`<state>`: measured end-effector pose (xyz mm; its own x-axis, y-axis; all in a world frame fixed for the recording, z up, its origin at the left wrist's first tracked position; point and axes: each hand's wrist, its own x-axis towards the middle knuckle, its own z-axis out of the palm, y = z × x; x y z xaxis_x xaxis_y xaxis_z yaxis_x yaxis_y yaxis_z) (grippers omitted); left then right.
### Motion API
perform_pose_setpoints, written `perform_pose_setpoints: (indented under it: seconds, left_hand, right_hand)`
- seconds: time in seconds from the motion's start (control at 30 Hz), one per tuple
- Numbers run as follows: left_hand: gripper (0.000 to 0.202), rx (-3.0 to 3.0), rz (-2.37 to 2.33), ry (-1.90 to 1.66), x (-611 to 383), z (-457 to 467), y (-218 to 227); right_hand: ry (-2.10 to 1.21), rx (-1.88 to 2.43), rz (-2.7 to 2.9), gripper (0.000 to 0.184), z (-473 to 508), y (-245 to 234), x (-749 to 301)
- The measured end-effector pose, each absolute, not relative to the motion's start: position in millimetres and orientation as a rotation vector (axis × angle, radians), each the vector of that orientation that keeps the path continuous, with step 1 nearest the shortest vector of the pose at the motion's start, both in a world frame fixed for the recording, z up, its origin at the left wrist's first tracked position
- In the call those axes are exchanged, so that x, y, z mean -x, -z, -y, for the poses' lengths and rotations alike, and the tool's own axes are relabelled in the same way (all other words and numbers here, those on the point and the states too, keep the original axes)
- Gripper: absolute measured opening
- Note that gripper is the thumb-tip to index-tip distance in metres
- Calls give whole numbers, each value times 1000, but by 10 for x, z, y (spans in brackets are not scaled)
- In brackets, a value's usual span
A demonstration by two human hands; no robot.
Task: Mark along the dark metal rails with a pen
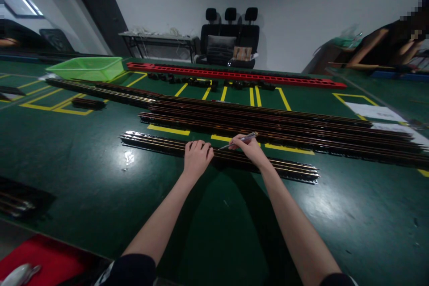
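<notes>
In front of me a long, narrow black assembly with brass-coloured rods point(161, 143) lies on the green table. My left hand point(197, 157) is laid over its middle, fingers bent down around its far edge. Just to the right, my right hand point(246, 147) pinches a slim silver pen-like tool point(250, 136). Its thin tip points left and down onto the assembly, close to my left fingertips. Whether the tip touches a part cannot be made out. Behind both hands lies a wide row of similar black rods and strips point(268, 125).
A red slotted rail point(234, 73) stretches across the back, with small black parts point(201, 82) before it. At back left stands a green basket point(87, 69). More strips point(20, 199) lie at left, papers point(375, 111) at right. Another person point(382, 47) sits at far right.
</notes>
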<state>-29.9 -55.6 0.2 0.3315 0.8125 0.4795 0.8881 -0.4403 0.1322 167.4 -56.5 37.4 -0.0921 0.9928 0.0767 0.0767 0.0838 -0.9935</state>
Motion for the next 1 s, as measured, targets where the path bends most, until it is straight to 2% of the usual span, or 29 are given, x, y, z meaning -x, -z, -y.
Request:
perform_pose_setpoints:
  seconds: [0.7,1.0]
  left_hand:
    - [33,2464,1633,715,293,559,-32]
    - [32,2452,1653,754,284,559,-30]
  right_hand:
    - [-1108,1147,1265,17,532,-339,-1717]
    - [-1097,1194,1294,20,542,-370,-1766]
